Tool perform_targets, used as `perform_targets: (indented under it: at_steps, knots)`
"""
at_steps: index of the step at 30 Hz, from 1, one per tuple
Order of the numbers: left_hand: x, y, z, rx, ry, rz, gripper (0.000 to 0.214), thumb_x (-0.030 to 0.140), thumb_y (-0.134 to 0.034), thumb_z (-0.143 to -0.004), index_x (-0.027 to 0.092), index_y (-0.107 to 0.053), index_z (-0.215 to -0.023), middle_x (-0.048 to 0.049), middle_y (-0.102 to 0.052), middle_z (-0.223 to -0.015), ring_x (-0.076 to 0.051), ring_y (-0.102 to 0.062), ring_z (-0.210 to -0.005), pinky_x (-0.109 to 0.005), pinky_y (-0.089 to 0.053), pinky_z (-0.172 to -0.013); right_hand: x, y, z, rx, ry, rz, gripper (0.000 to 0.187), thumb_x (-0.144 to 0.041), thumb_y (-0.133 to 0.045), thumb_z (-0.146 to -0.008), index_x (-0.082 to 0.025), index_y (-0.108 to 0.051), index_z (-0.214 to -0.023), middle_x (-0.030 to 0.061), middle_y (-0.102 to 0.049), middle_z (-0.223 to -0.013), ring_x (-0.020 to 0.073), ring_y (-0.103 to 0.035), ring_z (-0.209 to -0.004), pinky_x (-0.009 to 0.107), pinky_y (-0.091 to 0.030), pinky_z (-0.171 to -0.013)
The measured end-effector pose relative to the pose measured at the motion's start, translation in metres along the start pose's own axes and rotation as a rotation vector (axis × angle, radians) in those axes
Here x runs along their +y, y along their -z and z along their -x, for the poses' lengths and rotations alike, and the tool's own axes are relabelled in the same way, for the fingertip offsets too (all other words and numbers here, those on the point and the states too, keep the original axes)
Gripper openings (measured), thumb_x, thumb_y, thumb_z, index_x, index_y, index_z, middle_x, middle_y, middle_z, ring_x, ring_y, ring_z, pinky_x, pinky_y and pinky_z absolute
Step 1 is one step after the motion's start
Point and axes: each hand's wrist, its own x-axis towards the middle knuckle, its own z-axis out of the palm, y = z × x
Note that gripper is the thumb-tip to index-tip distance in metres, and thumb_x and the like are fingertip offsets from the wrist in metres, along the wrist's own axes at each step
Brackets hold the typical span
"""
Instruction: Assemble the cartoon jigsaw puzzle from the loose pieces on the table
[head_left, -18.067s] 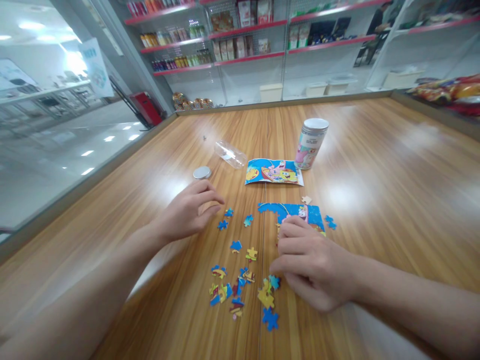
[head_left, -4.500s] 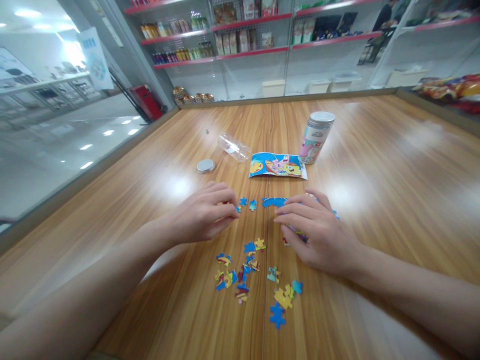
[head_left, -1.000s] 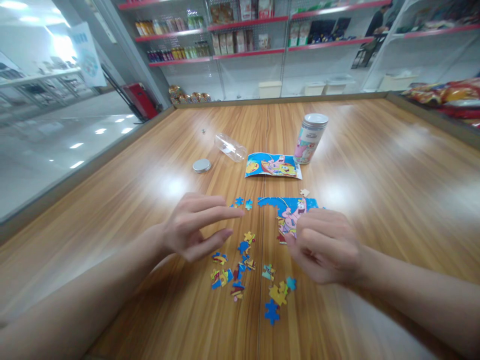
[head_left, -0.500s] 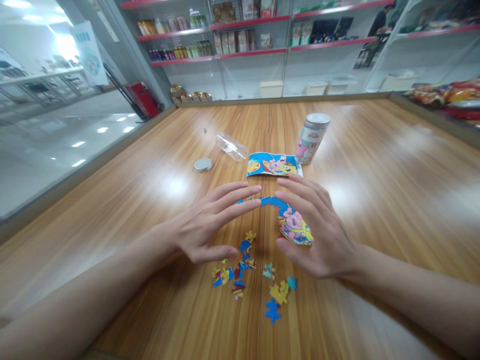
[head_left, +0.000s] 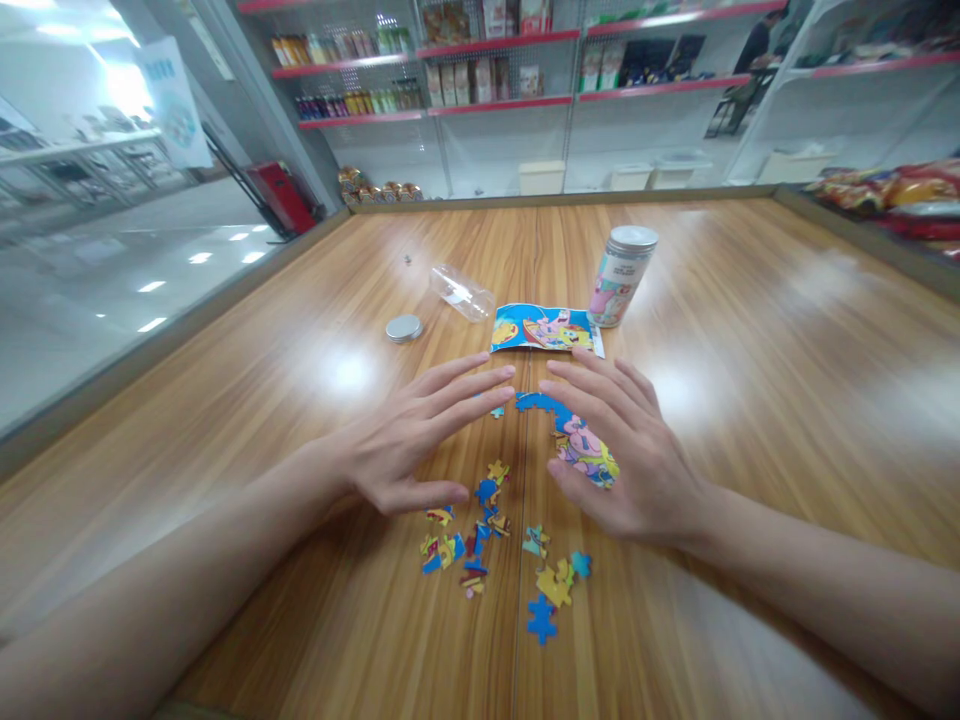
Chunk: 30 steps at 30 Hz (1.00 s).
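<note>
My left hand (head_left: 409, 435) is open, palm down with fingers stretched, over the left side of the puzzle area; nothing is in it. Opposite, my right hand (head_left: 630, 450) has its fingers apart and holds nothing. It partly covers a joined section of jigsaw puzzle (head_left: 581, 440) with pink and yellow cartoon figures and a blue border. Nearer to me lie loose jigsaw pieces: a yellow piece (head_left: 555, 582), a blue piece (head_left: 541, 620), and several in a scattered cluster. Beyond my fingertips is a folded picture sheet (head_left: 547, 328) with a similar cartoon.
An upright can (head_left: 622, 277) with a metal lid stands behind the sheet's right end. A clear plastic jar (head_left: 461, 292) lies on its side, with a round silver lid (head_left: 403, 328) nearby. Stocked shelves (head_left: 499, 105) line the back; snack bags (head_left: 900, 195) are at the right.
Both hands have shifted slightly, the left back to the left, uncovering a few more puzzle pieces. The view has moved a little. Neither hand has picked anything up.
</note>
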Motion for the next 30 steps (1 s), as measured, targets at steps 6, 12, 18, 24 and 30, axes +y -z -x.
perform_targets:
  at_steps: [6,12,18,24,30]
  knots:
    - [0.005,0.003,-0.003,-0.017,-0.013,-0.006,0.093,0.05,-0.064,-0.083,0.015,-0.02,-0.157,-0.0164,-0.024,-0.163,-0.038,-0.019,-0.151,-0.062,-0.023,-0.122,-0.002,0.001,0.0,-0.013,-0.008,0.011,0.067,-0.029,-0.064,-0.082,-0.02,-0.044,-0.146,0.0122,-0.049,-0.15,0.0347,-0.036,-0.145,0.059,-0.024,-0.118]
    - [0.008,0.004,-0.003,-0.037,-0.002,-0.02,0.1,0.058,-0.065,-0.08,0.016,-0.019,-0.158,-0.0153,-0.019,-0.165,-0.041,-0.011,-0.152,-0.063,-0.02,-0.122,-0.004,0.003,-0.001,0.031,0.053,0.015,0.076,-0.03,-0.065,-0.082,-0.021,-0.037,-0.151,0.0119,-0.037,-0.158,0.0365,-0.03,-0.148,0.061,-0.021,-0.12]
    - [0.004,0.004,0.0,-0.019,0.022,-0.051,0.102,0.06,-0.066,-0.079,0.018,-0.017,-0.159,-0.0158,-0.02,-0.164,-0.042,-0.011,-0.152,-0.064,-0.018,-0.122,-0.001,-0.001,0.0,0.02,-0.045,0.059,0.074,-0.026,-0.063,-0.083,-0.02,-0.037,-0.152,0.0116,-0.039,-0.157,0.0358,-0.03,-0.148,0.061,-0.022,-0.119]
    - [0.016,0.008,-0.006,-0.013,-0.005,-0.053,0.095,0.061,-0.066,-0.08,0.021,-0.026,-0.156,-0.014,-0.02,-0.165,-0.042,-0.012,-0.152,-0.065,-0.019,-0.12,-0.007,0.001,0.001,-0.001,-0.02,0.041,0.059,-0.025,-0.063,-0.085,-0.02,-0.05,-0.142,0.0102,-0.042,-0.156,0.035,-0.031,-0.148,0.058,-0.02,-0.12]
    - [0.051,0.008,-0.02,-0.001,-0.075,-0.075,0.04,0.038,-0.071,-0.083,0.025,-0.063,-0.121,-0.0107,-0.027,-0.163,-0.039,-0.018,-0.151,-0.061,-0.027,-0.119,-0.006,-0.002,0.0,0.006,-0.087,0.066,0.043,-0.019,-0.061,-0.085,-0.02,-0.059,-0.128,0.0122,-0.045,-0.153,0.0348,-0.035,-0.146,0.058,-0.024,-0.118]
